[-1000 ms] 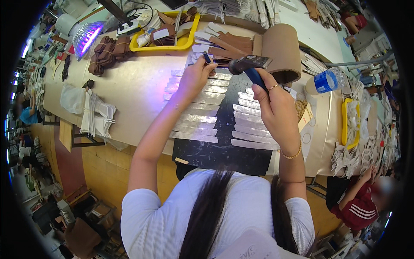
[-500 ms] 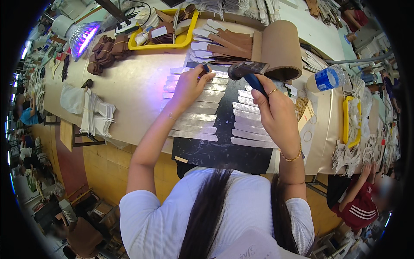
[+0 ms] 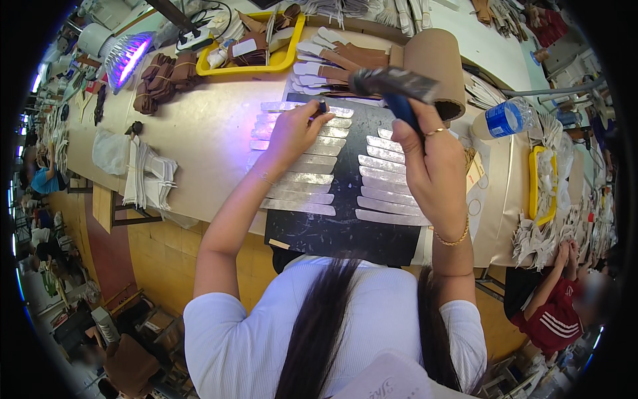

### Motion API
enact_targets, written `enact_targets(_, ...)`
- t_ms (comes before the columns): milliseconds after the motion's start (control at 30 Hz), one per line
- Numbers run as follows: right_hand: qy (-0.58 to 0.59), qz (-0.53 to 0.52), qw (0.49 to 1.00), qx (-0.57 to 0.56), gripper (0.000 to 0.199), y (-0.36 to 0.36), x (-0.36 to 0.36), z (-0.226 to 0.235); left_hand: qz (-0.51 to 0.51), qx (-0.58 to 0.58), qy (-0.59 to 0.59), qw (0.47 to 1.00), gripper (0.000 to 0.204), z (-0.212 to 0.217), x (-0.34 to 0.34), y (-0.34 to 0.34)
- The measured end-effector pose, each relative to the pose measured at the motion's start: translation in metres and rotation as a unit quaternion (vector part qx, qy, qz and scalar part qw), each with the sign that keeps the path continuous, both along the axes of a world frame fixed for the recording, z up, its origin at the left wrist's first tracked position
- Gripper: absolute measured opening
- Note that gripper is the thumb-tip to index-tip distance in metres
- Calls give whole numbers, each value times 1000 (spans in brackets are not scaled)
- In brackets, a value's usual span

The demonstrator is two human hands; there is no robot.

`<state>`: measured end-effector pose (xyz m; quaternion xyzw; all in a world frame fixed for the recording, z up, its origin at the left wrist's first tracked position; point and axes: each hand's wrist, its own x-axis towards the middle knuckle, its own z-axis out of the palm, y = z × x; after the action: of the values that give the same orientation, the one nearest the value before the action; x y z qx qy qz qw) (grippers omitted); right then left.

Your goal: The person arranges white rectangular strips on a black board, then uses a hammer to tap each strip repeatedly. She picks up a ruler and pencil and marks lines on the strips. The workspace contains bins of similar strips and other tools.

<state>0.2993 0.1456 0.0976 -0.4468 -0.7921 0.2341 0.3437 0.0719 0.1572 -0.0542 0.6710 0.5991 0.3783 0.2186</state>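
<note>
My right hand [image 3: 437, 166] is closed around the blue handle of a hammer [image 3: 401, 86], whose metal head is raised above the mat and blurred. My left hand [image 3: 296, 134] pinches a short dark punch-like tool [image 3: 323, 106] upright over the far end of the left row. Silvery-white strips [image 3: 311, 179] lie side by side in that row, partly under my left hand and forearm. A second row of similar strips [image 3: 385, 173] lies to the right, partly hidden by my right hand. Both rows overlap a scuffed black mat [image 3: 312, 234].
Beyond the mat are brown and white strips [image 3: 342, 56] and a brown cardboard tube [image 3: 432, 60]. A yellow tray [image 3: 252, 68], brown bundles [image 3: 159, 83] and a lit lamp [image 3: 126, 56] stand at back left. To the right is a bottle [image 3: 502, 121]; another person [image 3: 555, 312] sits at lower right.
The hammer has risen away from the punch-like tool, its head now higher and blurred. My right hand has lifted slightly with it; my left hand stays nearly in place.
</note>
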Motion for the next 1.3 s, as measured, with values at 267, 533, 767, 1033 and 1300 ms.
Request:
enact_targets(267, -170, 94, 980, 38, 30, 25, -17, -29, -26, -24, 31, 999, 23, 13, 8, -2)
enact_targets(533, -59, 23, 998, -20, 34, 8, -7, 5, 15, 50, 109, 993, 27, -11, 1, 4)
enact_targets(767, -59, 46, 997, -31, 33, 0, -2, -6, 56, 13, 32, 998, 31, -24, 0, 11)
enact_targets(1033, -69, 44, 996, -45, 34, -6, 3, -8, 32, 11, -80, 996, 26, 8, -3, -8)
enact_targets(1300, -62, 50, 996, -50, 34, -7, 4, -15, 35, -38, -215, 975, 21, -8, -1, -9)
